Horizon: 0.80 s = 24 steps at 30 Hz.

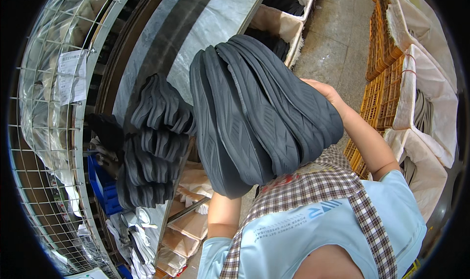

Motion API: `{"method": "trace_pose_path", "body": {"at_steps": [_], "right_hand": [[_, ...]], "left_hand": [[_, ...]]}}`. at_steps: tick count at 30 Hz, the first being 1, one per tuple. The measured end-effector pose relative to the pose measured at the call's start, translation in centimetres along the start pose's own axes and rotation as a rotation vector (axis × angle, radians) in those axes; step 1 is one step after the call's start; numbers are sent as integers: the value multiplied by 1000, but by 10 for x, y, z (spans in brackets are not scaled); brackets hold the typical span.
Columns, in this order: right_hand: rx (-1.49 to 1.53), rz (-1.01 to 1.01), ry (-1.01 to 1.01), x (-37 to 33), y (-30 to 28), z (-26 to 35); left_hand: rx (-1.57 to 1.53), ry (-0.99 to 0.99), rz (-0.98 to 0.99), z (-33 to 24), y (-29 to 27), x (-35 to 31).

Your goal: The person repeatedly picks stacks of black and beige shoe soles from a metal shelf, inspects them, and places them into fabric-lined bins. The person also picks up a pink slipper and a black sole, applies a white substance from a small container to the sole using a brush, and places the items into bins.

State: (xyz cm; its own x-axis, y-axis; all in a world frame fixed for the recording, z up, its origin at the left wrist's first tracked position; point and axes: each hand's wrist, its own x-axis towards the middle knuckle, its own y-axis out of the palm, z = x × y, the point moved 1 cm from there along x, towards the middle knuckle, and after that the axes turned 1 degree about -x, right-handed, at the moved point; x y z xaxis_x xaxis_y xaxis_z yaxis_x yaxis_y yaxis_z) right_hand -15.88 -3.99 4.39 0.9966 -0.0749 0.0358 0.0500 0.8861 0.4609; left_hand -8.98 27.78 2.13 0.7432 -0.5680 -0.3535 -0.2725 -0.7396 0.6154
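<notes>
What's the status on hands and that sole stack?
Right hand clasps the far side of the dark sole stack. Left hand hidden beneath the stack, forearm under it. More sole piles on the grey bench alongside.

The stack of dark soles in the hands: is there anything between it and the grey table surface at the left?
Nothing visible stands between them. The stack of soles is held up against the chest, the right hand on its far side; the left hand is hidden behind it. Other sole piles lie on the table at the left edge, below.
</notes>
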Motion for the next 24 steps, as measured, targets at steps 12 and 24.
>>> {"method": "trace_pose_path", "body": {"at_steps": [12, 24], "right_hand": [[-191, 64, -188, 5, -2, -3], [413, 122, 137, 6, 10, 14]], "left_hand": [[-74, -145, 24, 2, -20, -28], [-200, -268, 203, -3, 13, 22]]}}
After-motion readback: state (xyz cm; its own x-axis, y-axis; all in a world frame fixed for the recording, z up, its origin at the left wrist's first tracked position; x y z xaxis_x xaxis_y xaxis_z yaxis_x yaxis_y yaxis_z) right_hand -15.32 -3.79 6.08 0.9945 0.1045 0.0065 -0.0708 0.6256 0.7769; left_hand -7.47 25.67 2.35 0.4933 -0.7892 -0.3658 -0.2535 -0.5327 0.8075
